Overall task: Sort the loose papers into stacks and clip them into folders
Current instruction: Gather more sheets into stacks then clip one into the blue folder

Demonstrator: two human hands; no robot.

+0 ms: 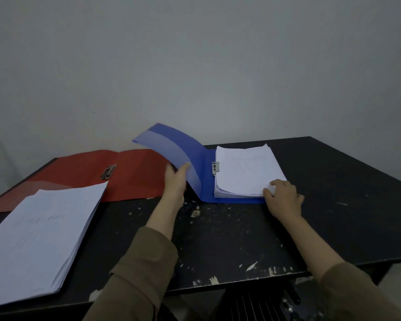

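A blue folder (199, 158) lies open at the table's middle back, with a metal clip (215, 168) at its spine. A white paper stack (248, 172) sits on its right half. My left hand (175, 181) grips the raised, curved front cover, thumb on its inner face. My right hand (284, 198) rests on the stack's near right corner, fingers curled over its edge. A red folder (130, 172) lies open flat to the left, its clip (108, 171) bare. A second, thicker paper stack (37, 237) lies at the near left, overlapping the red folder's corner.
The black table (229, 239) is scuffed, with pale flecks near its front edge. A grey wall (194, 66) stands right behind it. Dark chair parts (252, 304) show below the front edge.
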